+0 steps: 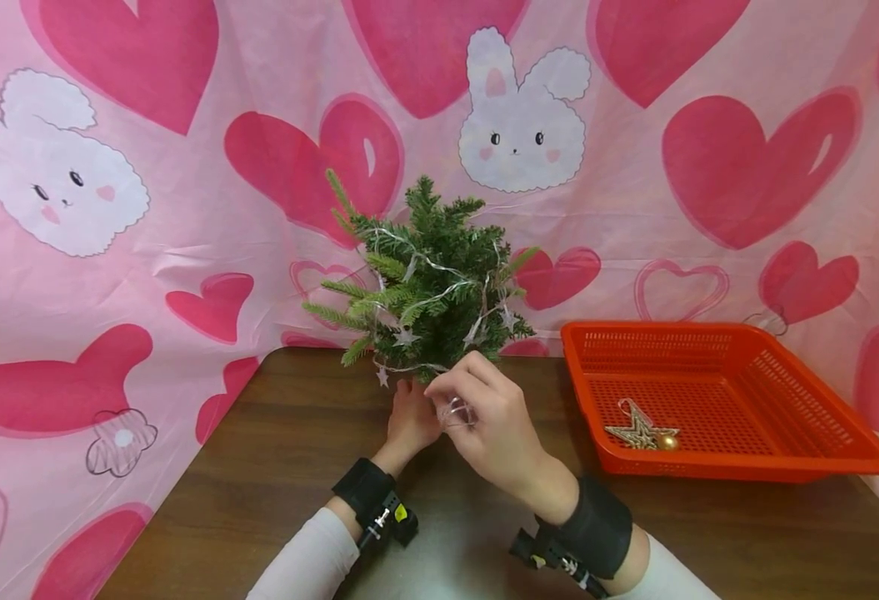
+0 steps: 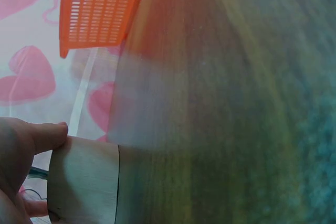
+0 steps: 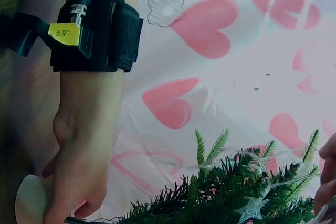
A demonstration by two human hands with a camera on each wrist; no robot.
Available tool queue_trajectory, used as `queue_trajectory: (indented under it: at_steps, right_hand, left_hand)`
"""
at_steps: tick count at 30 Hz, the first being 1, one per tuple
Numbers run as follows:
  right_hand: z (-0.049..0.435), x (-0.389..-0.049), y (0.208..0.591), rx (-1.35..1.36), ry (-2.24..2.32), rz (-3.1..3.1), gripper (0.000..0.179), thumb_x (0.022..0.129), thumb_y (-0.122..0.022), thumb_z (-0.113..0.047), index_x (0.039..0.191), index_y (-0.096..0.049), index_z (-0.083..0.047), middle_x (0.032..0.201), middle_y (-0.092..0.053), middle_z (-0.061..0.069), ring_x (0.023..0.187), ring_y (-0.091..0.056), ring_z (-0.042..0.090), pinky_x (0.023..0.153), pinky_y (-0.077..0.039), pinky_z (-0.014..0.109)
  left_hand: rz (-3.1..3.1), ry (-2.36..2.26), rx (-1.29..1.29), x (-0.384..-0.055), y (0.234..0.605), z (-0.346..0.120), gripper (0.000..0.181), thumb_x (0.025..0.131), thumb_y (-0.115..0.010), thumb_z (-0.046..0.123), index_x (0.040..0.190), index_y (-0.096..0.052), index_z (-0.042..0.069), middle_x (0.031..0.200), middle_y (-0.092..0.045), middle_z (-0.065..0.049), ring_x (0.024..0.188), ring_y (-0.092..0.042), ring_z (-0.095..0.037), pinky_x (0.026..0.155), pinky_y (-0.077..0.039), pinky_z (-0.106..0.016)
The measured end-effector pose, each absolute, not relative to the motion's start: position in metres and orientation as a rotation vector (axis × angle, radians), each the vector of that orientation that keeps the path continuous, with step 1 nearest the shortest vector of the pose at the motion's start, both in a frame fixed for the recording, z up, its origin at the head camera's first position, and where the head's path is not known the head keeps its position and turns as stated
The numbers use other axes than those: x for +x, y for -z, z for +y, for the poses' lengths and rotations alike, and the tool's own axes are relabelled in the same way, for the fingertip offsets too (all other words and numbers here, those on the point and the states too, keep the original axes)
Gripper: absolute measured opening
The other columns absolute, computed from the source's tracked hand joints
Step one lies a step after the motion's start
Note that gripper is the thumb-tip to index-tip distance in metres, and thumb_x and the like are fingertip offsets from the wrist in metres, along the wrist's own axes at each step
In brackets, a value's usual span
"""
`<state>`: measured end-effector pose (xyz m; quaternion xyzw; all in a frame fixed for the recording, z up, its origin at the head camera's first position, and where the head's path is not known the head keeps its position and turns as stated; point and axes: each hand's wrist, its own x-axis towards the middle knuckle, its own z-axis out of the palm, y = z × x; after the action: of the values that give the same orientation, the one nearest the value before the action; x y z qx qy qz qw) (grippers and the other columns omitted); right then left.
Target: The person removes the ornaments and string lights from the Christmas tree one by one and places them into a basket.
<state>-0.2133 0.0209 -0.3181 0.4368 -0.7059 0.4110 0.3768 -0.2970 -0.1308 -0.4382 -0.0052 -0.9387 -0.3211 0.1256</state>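
A small green Christmas tree (image 1: 439, 267) stands at the back of the table, wound with a clear string of star-shaped lights (image 1: 405, 337). My left hand (image 1: 412, 419) grips the tree's pale round base (image 2: 84, 182), thumb and fingers around its side in the left wrist view. In front of the lower branches, my right hand (image 1: 493, 421) pinches the loose end of the light string, and a small coil of wire (image 1: 456, 412) shows beneath its fingers. The base is hidden behind my hands in the head view.
To the right sits an orange plastic basket (image 1: 709, 467) holding a glittery gold star ornament (image 1: 637, 429) and a small gold ball (image 1: 667, 442). A pink cloth (image 1: 634, 217) with hearts and rabbits hangs behind the brown wooden table (image 1: 259, 467).
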Motion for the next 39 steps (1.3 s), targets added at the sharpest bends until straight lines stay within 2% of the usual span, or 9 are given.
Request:
queue_trajectory:
  at_steps: [4,9,15,23,27,30,34,37,39]
  right_hand:
    - [0.021,-0.212,0.318,1.099,-1.025,-1.801,0.020,0.082,-0.071,0.002,0.098,-0.069,-0.009,0.081,-0.053,0.000,0.070,-0.048,0.008,0.060,-0.041,0.015]
    - [0.025,-0.209,0.317,0.924,-0.873,-1.903,0.030,0.080,-0.075,0.001,0.109,-0.070,-0.006,0.078,-0.054,0.002,0.065,-0.046,0.009,0.055,-0.040,0.018]
    - [0.029,-0.204,0.315,0.856,-0.668,-2.044,0.027,0.073,-0.084,-0.002,0.098,-0.074,-0.005,0.075,-0.057,0.002,0.062,-0.057,0.013,0.059,-0.054,0.023]
    - [0.030,-0.206,0.321,0.881,-0.769,-2.128,0.017,0.077,-0.083,-0.006,0.090,-0.075,-0.012,0.080,-0.054,-0.001,0.069,-0.058,0.010,0.065,-0.055,0.021]
    - [0.032,-0.209,0.324,0.885,-0.950,-2.132,0.006,0.086,-0.075,-0.011,0.089,-0.072,-0.014,0.089,-0.054,-0.003,0.077,-0.056,0.008,0.066,-0.052,0.022]
    - [0.034,-0.210,0.325,0.905,-1.084,-2.141,0.002,0.091,-0.069,-0.013,0.093,-0.069,-0.014,0.093,-0.060,-0.004,0.082,-0.057,0.007,0.070,-0.052,0.025]
    - [0.034,-0.212,0.328,0.889,-1.263,-2.169,0.007,0.096,-0.064,-0.012,0.102,-0.065,-0.014,0.094,-0.069,0.000,0.077,-0.062,0.007,0.067,-0.054,0.024]
    - [0.035,-0.212,0.331,0.840,-1.395,-2.199,0.008,0.098,-0.060,-0.011,0.106,-0.061,-0.014,0.098,-0.073,0.004,0.068,-0.064,0.007,0.061,-0.055,0.023]
    - [0.036,-0.212,0.332,0.817,-1.486,-2.210,0.007,0.099,-0.057,-0.010,0.106,-0.057,-0.012,0.103,-0.074,0.007,0.069,-0.066,0.007,0.062,-0.057,0.024]
  left_hand:
    - [-2.708,0.973,-0.086,-0.299,0.441,-0.134,0.063,0.083,-0.072,0.028,0.132,-0.048,-0.002,0.126,-0.048,-0.028,0.116,-0.047,-0.047,0.088,-0.048,-0.063]
    - [-2.549,1.130,-0.376,-0.307,0.447,-0.147,0.071,0.078,-0.079,0.026,0.134,-0.047,-0.003,0.123,-0.057,-0.028,0.112,-0.055,-0.043,0.091,-0.048,-0.054]
    - [-2.498,1.421,-0.481,-0.310,0.446,-0.157,0.088,0.079,-0.081,0.019,0.149,-0.032,0.002,0.144,-0.049,-0.021,0.124,-0.052,-0.032,0.101,-0.043,-0.048]
    - [-2.495,1.399,-0.525,-0.310,0.446,-0.157,0.063,0.081,-0.075,0.015,0.135,-0.047,-0.001,0.126,-0.061,-0.018,0.108,-0.057,-0.025,0.093,-0.048,-0.038]
    - [-2.522,1.465,-0.444,-0.308,0.444,-0.156,0.062,0.078,-0.077,0.018,0.130,-0.049,0.002,0.108,-0.064,-0.014,0.092,-0.056,-0.019,0.080,-0.046,-0.028]
    - [-2.536,1.452,-0.436,-0.309,0.445,-0.155,0.055,0.076,-0.079,0.018,0.122,-0.052,0.002,0.087,-0.062,-0.017,0.074,-0.055,-0.021,0.066,-0.045,-0.029]
    - [-2.533,1.309,-0.464,-0.311,0.448,-0.153,0.057,0.076,-0.079,0.020,0.125,-0.054,0.002,0.102,-0.065,-0.021,0.091,-0.060,-0.029,0.078,-0.051,-0.041]
    - [-2.556,1.234,-0.421,-0.309,0.447,-0.151,0.066,0.077,-0.079,0.022,0.134,-0.051,0.001,0.127,-0.059,-0.021,0.116,-0.054,-0.034,0.097,-0.047,-0.051]
    - [-2.579,1.211,-0.391,-0.307,0.446,-0.150,0.066,0.078,-0.078,0.020,0.134,-0.050,-0.001,0.129,-0.056,-0.024,0.119,-0.053,-0.039,0.097,-0.046,-0.056]
